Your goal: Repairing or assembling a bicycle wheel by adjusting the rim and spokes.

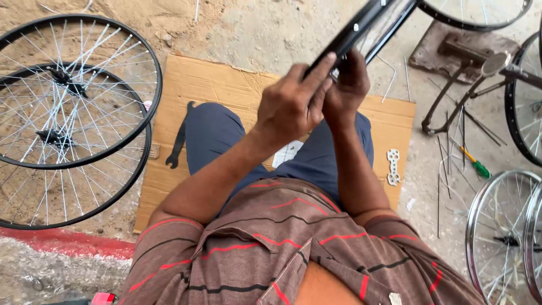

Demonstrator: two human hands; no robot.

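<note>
The black bicycle rim [361, 25] is held raised above the person's lap, over the cardboard sheet [226, 85]; its far arc runs out of the top edge. The left hand [293, 104] wraps its fingers closed over the rim's near edge. The right hand [347, 85] pinches at the same spot, its fingertips hidden behind the left. A flat multi-hole wrench [393, 166] lies on the cardboard, and two spoked wheels [68, 113] lie stacked at left.
</note>
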